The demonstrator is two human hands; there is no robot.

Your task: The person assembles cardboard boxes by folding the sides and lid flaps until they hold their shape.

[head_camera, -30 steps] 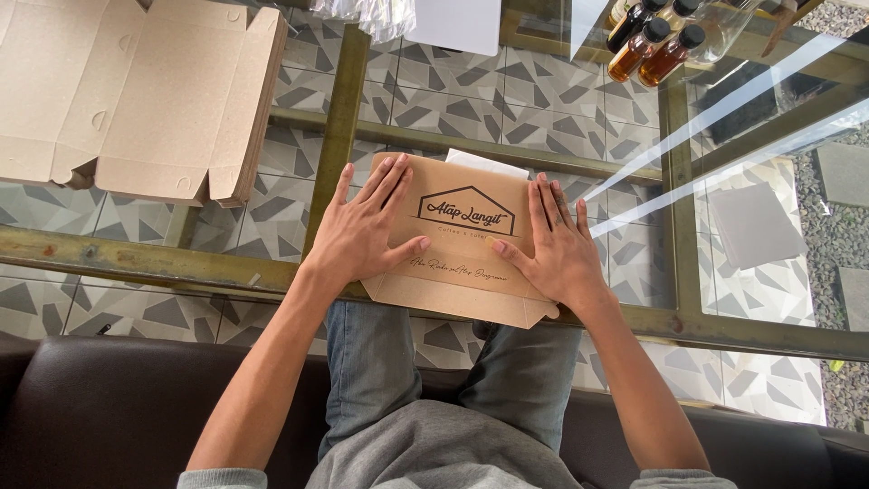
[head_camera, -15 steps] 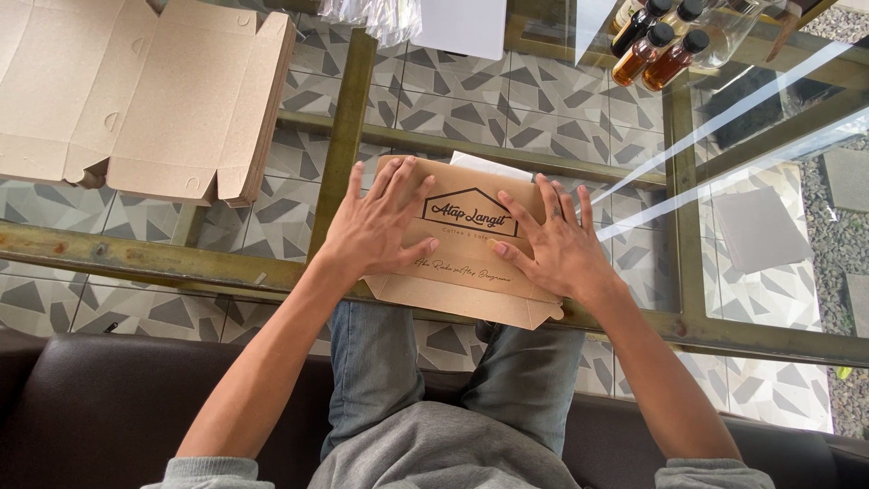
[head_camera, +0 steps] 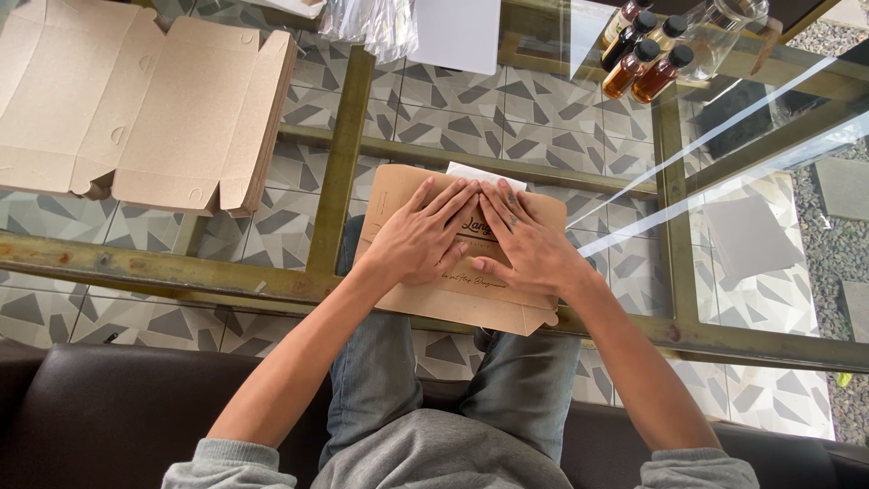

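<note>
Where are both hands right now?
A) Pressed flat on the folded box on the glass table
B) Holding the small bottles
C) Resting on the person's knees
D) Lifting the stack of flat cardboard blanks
A: the left hand and right hand lie palm-down, side by side, on the folded box, while the bottles and the blanks sit untouched farther back on the glass table.

The person wears a grey sweatshirt with ribbed cuffs, its sleeves pushed up above the elbows so both forearms are bare. Faded blue-grey jeans cover the legs. The left hand and the right hand are bare, without rings, watch or gloves.
</note>
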